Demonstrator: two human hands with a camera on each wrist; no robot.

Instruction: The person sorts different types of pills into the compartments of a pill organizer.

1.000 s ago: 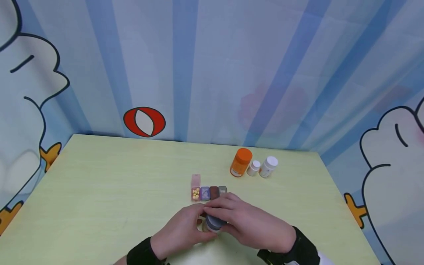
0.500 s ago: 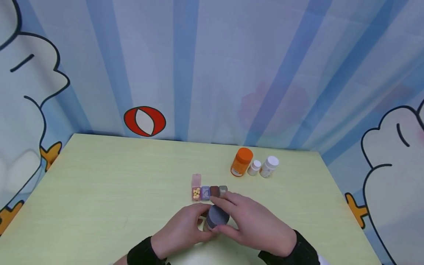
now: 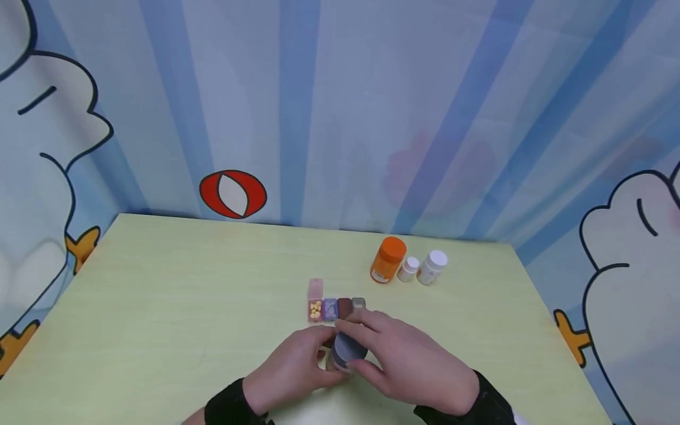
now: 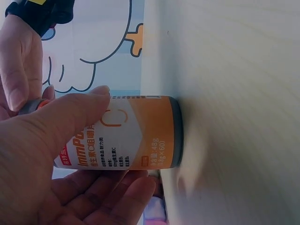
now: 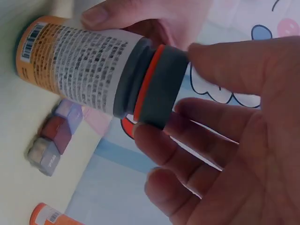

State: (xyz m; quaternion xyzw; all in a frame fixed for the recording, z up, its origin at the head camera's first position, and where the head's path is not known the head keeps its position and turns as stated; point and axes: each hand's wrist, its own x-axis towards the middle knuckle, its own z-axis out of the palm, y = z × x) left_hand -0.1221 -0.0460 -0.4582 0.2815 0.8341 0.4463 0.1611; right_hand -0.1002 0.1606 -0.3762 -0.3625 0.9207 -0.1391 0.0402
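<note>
My left hand [image 3: 289,366] grips a vitamin C pill bottle [image 4: 122,133], its thumb along one side and its fingers round the other. The bottle has an orange and white label, and its dark base is at the tabletop in the left wrist view. With thumb and fingertips, my right hand [image 3: 404,360] pinches the edge of the dark grey cap [image 5: 161,86]. An orange-red ring shows below the cap, above the grey bottle neck. Just beyond the hands lies a pill organizer [image 3: 330,309]; its pink compartment [image 3: 315,310] has the lid raised and yellow tablets inside.
At the back right of the pale table [image 3: 202,283] stand an orange bottle [image 3: 388,260], a small white bottle [image 3: 408,269] and a larger white bottle [image 3: 432,267]. The organizer's purple, dark red and grey compartments are closed. A printed curtain [image 3: 345,118] hangs behind the table.
The right hand's fingers, earlier laid across the cap, have drawn back and spread to its edge, so the cap's top now shows. The left hand and bottle have stayed nearly in place.
</note>
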